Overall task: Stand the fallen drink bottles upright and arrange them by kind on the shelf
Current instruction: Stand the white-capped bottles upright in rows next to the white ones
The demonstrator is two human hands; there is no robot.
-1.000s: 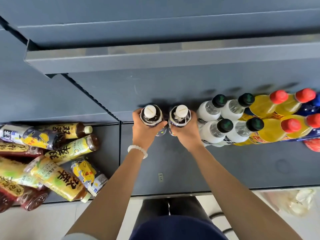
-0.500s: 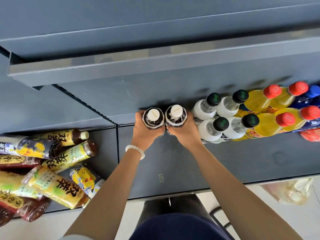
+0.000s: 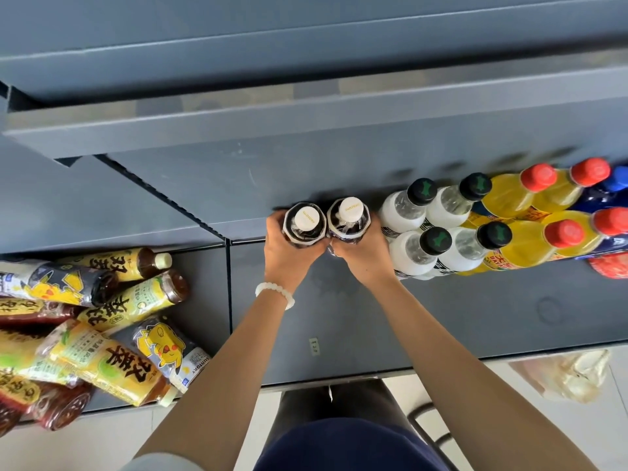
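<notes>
Fallen bottles (image 3: pixel 102 321) heaped far left on shelf (image 3: pixel 475 317), unsorted. Left hand (image 3: pixel 289 253) grip wraps one dark white-capped bottle (image 3: pixel 303 226); right hand (image 3: pixel 362 253) wraps its twin (image 3: pixel 348 219), upright beside black-capped bottles (image 3: pixel 418 229). Placement step; next, likely release, then reach left.

The left hand (image 3: pixel 289 246) is gripping an upright dark bottle (image 3: pixel 303 226) with a white cap, and the right hand (image 3: pixel 362 248) is gripping its twin (image 3: pixel 349 217); the two bottles are touching side by side on the grey shelf (image 3: pixel 475 321). A white bracelet (image 3: pixel 274 294) is sitting on the left wrist. Just right of the pair, four white bottles (image 3: pixel 406 212) with black caps are standing in a block, then yellow bottles (image 3: pixel 506 195) with red caps, then blue ones (image 3: pixel 608 190) at the edge. To the far left, tea bottles (image 3: pixel 102 365) are lying in a jumbled pile.
</notes>
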